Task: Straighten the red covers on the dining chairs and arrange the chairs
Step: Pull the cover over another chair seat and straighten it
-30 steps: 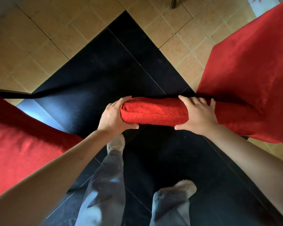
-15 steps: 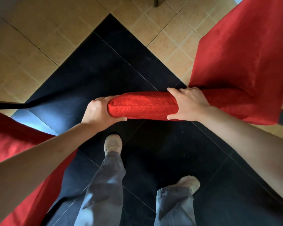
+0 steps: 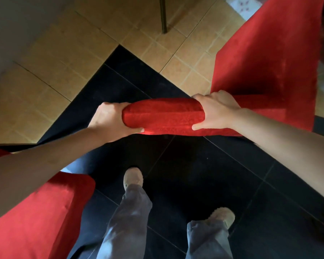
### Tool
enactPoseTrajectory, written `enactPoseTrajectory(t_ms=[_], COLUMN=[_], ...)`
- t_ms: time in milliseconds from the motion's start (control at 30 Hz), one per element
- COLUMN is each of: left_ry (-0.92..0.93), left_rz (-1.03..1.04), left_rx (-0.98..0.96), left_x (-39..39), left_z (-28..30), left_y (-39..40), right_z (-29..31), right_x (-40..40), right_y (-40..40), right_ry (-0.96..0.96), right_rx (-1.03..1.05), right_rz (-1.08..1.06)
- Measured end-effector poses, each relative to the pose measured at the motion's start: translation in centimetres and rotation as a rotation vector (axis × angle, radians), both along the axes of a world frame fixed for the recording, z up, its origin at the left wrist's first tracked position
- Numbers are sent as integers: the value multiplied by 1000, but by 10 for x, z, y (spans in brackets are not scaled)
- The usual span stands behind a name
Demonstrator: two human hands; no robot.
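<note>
Gripping the top of the chair back point(image 3: 163, 116) with both hands: left hand point(image 3: 110, 124) wrapping its near end, right hand point(image 3: 216, 112) clamping farther along, thumbs underneath. Standing over the dark floor tiles point(image 3: 195, 165), probably steering the chair into place. Red cover point(image 3: 266, 68) hanging smooth beyond; second covered chair point(image 3: 36, 221) crowding the lower-left corner.

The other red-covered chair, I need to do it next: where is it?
In the head view, the second red-covered chair fills the lower left corner, beneath the left forearm and left of the person's feet, apart from the chair being held.
</note>
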State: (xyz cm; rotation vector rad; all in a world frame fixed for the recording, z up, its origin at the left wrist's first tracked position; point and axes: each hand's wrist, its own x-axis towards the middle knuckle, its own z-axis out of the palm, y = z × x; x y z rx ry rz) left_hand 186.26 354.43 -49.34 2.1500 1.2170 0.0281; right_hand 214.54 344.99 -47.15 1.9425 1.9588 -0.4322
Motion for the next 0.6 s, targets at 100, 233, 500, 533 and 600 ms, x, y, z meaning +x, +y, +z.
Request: enactPoseTrajectory(t_ms=[100, 233, 500, 533, 600], left_ry=[-3, 8, -140, -154, -184], left_rz=[-59, -113, -170, -179, -211], left_rx=[50, 124, 130, 133, 136], left_x=[15, 37, 96, 105, 122], left_z=[30, 73, 159, 169, 188], left_y=[7, 13, -6, -10, -19], right_z=[23, 54, 121, 129, 145], right_x=[10, 28, 78, 85, 99], right_y=[-3, -7, -37, -43, -56], right_ry=[18, 65, 141, 150, 171], right_rx=[12, 26, 50, 51, 64], right_rz=[-42, -109, -227, -243, -279])
